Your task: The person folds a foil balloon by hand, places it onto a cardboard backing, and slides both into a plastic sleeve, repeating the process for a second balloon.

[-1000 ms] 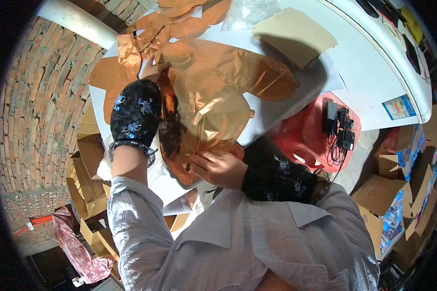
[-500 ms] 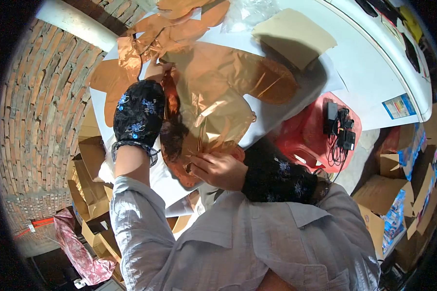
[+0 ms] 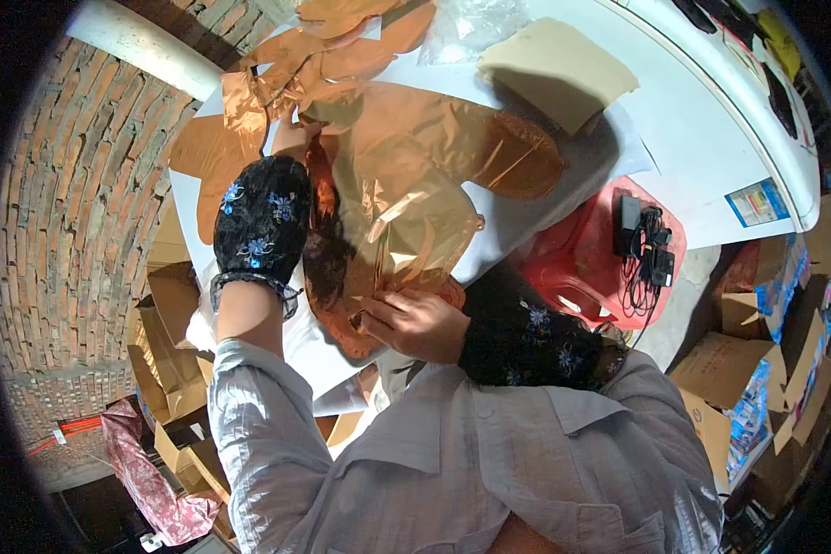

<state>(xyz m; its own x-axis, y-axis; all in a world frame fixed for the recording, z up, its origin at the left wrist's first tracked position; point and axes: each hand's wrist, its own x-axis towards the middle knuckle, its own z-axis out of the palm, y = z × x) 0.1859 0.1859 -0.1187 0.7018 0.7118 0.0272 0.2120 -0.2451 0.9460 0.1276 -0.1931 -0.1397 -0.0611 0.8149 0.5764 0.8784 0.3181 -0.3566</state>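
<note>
A large, flat, shiny copper-coloured foil balloon [image 3: 392,138] lies in front of me, wrinkled and catching the light, with a rounded lobe out to the right. My left hand [image 3: 294,137] is at its upper left edge, fingers closed on the foil and partly hidden by the folds. Near my body, the thumb and fingers of my right hand [image 3: 422,325] pinch the balloon's lower part. A folded strip of the foil [image 3: 323,194] hangs dark and creased between the two hands. Black flowered sleeve covers are on both forearms.
More copper foil balloons [image 3: 342,60] lie at the back left of the white surface. Behind are clear plastic [image 3: 475,28] and a beige sheet [image 3: 563,74]. A red stool [image 3: 582,254] carries black adapters and cables [image 3: 654,249]. Cardboard boxes [image 3: 725,369] stand on both sides; a brick wall [image 3: 65,231] is at left.
</note>
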